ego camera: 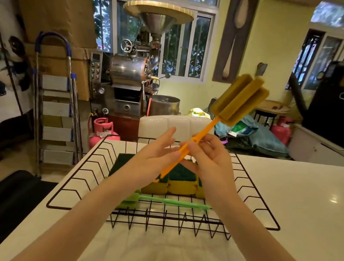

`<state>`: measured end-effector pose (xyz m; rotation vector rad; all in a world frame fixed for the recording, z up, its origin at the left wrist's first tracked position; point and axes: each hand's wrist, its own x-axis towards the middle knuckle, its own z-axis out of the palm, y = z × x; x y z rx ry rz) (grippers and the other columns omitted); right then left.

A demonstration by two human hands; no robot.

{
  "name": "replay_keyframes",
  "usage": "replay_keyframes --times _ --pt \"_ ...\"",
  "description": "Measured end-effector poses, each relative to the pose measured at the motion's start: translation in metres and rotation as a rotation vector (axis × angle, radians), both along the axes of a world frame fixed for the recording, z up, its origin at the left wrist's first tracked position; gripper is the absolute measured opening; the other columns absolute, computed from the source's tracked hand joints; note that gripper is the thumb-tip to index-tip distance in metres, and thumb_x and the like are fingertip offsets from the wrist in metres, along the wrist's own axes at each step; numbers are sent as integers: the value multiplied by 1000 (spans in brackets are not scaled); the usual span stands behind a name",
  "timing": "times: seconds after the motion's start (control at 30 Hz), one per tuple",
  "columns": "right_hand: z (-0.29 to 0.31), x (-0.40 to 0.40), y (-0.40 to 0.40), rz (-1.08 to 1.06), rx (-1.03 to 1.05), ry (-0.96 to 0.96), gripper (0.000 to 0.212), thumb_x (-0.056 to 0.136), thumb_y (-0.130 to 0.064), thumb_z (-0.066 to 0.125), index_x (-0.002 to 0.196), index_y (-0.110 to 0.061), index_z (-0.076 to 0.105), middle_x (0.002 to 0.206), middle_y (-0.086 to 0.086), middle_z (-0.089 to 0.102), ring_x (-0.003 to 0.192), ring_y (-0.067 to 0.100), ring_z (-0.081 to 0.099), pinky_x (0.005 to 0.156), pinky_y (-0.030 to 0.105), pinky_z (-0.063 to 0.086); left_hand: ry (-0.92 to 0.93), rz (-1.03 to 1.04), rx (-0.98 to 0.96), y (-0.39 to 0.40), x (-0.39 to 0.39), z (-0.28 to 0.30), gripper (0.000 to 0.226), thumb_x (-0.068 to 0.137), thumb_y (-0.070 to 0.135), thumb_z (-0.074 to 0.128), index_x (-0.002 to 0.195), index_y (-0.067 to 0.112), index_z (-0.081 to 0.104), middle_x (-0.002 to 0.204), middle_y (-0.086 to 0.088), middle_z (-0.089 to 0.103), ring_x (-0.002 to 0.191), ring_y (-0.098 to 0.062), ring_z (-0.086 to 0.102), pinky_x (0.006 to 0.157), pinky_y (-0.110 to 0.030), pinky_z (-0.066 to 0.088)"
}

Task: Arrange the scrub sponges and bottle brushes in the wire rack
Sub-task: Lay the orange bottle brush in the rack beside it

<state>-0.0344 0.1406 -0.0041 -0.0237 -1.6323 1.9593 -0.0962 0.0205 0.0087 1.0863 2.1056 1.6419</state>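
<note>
An orange bottle brush point(238, 99) with a yellow sponge head is held up above the black wire rack point(254, 190), head pointing up and to the right. My right hand point(211, 159) grips its orange handle. My left hand point(155, 156) touches the lower handle with fingers spread. Inside the rack lie several yellow scrub sponges with green tops point(179, 183) side by side. In front of them a green bottle brush point(171, 202) lies flat, its sponge head to the left.
The rack stands on a white counter point(308, 212). Beyond the counter's far edge are a white chair back point(167, 123), a pink gas cylinder point(101, 130), a step ladder point(57, 105) and a coffee roasting machine point(135, 71).
</note>
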Motion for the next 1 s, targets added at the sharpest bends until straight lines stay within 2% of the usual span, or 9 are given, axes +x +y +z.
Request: replay_keyframes --times 0.13,0.27,0.4,0.5,0.57,0.63,0.73,0.87,1.0 --pt "-6 -5 -1 -24 -19 -4 12 85 -9 58 97 -13 60 94 8 70 90 18 69 77 28 58 1 -4 -39 -3 -2 1 42 90 22 46 132 25 40 113 5 64 94 -6 64 79 -20 53" --pt "-6 -5 5 -101 162 -39 12 84 -14 60 95 -14 65 91 2 71 88 13 68 76 23 57 137 22 -110 -6 -7 -2 31 89 19 49 119 25 55 91 4 70 69 1 66 63 -13 53" --pt "19 10 21 -75 650 -172 11 85 -19 58 90 -23 66 84 -4 72 78 7 69 71 22 57 286 74 -197 -15 -17 3 22 89 19 49 106 23 62 84 7 69 68 3 63 60 -11 50" --pt "45 38 30 -62 815 12 16 83 -13 59 96 -21 64 86 -1 72 75 10 70 71 20 57 358 42 -358 -28 -27 10 19 87 18 51 101 22 63 82 10 67 72 1 63 66 -15 49" --pt "56 51 36 -93 915 68 28 78 -24 60 105 -28 59 102 -8 68 88 1 67 76 11 51 368 2 -492 -36 -34 14 17 86 17 53 99 18 65 84 6 69 78 -6 64 73 -25 51" --pt "56 50 43 -102 1114 -88 48 70 -40 63 115 -45 47 119 -20 53 108 -10 50 87 3 38 366 -25 -593 -41 -39 15 17 86 18 55 97 18 67 87 0 72 85 -14 65 83 -36 52" --pt "43 37 55 -4 1327 -418 65 71 -35 71 127 -43 38 124 -18 40 117 3 38 95 17 34 357 -74 -640 -44 -42 13 15 84 19 56 92 22 69 86 1 72 85 -14 64 88 -36 50" --pt "29 27 62 92 1349 -619 54 74 -31 70 120 -36 45 109 -9 51 94 8 52 80 23 48 307 -136 -690 -41 -42 9 19 83 18 58 97 26 68 89 4 73 84 -8 63 83 -25 49" --pt "26 26 67 171 1339 -748 42 71 -35 71 105 -41 47 105 -11 56 91 7 55 77 24 51 280 -241 -750 -38 -37 3 27 83 15 59 103 33 64 93 8 73 84 1 65 86 -19 47"
